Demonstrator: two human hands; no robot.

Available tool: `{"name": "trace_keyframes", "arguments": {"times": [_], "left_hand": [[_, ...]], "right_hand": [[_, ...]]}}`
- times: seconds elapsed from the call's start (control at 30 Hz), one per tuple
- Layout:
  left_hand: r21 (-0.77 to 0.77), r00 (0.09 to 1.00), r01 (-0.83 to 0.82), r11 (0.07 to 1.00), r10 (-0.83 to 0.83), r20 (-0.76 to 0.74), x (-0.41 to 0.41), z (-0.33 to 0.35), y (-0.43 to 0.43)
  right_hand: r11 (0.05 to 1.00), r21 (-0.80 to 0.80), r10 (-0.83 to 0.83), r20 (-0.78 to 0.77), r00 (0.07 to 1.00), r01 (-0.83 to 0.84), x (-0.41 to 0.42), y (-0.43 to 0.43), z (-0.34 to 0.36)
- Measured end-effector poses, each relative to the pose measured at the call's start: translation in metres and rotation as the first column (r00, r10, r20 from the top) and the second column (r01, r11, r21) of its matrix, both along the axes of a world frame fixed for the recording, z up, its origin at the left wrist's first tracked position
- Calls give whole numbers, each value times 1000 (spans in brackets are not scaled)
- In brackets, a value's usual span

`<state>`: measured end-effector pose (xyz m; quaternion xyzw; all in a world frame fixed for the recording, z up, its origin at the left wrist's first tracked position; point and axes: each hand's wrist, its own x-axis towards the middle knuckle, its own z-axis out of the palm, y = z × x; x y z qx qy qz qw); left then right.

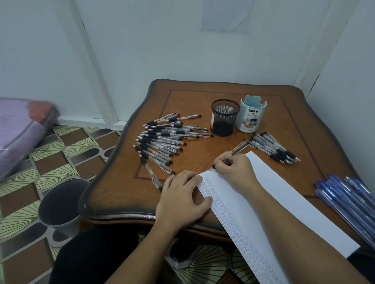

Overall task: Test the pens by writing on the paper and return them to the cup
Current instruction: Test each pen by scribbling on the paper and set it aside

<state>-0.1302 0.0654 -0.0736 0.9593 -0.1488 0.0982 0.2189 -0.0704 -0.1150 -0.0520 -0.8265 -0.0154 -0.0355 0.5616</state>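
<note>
Pen (238, 150) pinched in right hand (233, 169), tip down at far corner of paper (235, 218). Left hand (182, 196) spread flat, pressing paper's near-left edge. Mesh cup (225, 118) beyond right hand; loose pens (159, 139) beyond left.

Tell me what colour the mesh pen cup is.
The mesh pen cup is black, seen best in the head view.
</note>
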Motion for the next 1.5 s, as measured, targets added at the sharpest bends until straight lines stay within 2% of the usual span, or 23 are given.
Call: {"name": "trace_keyframes", "arguments": {"times": [0.67,0.97,1.07,1.13,1.27,1.37,1.5], "left_hand": [[10,1000,-2,1000,2,-3,0,1,-1],[30,1000,-3,1000,3,-17,0,1,0],[30,1000,-5,1000,5,-15,0,1,0],[32,1000,-1,999,2,-23,0,1,0],[34,999,6,999,-4,-37,1,2,1],[28,999,10,1000,-9,-40,1,2,1],[27,999,4,1000,-3,-41,1,1,1]], "right_hand": [[999,-42,-26,-6,1000,26,-1,1,2],[999,10,-54,-11,999,54,-1,1,4],[999,-26,-45,-6,999,44,0,2,1],[994,50,-100,-27,995,102,3,0,0],[888,401,-165,-181,970,226,9,-7,8],[844,471,-144,-264,954,258,13,-11,12],[807,562,-26,-271,962,180,16,-15,17]]}}
